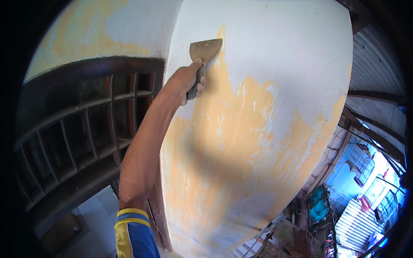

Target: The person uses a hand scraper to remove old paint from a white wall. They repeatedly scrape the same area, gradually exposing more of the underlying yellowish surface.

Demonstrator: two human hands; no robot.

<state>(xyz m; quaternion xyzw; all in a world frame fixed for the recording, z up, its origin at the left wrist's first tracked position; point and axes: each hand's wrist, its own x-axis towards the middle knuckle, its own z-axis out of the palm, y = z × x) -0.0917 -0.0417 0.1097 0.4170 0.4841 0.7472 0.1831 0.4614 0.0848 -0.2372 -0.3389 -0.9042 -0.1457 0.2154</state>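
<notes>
My left hand [190, 79] grips the dark handle of a wide putty knife [206, 48], thumb up along the handle and fingers wrapped round it. The broad metal blade points up, its right corner beside a narrow yellow streak on the wall. The wall [245, 129] has a whitish coating above and uneven yellow-orange areas with pale scratch marks below. My forearm, with small pale specks, rises from a blue and yellow sleeve [135, 232]. My right hand is out of view.
On the left is a dark wooden frame with crossbars [109, 122], above a tiled floor [96, 209]. Beyond the wall's right edge are a corrugated roof [374, 61], a corrugated sheet [355, 225], a teal object [317, 206] and a blue wall with grilled windows.
</notes>
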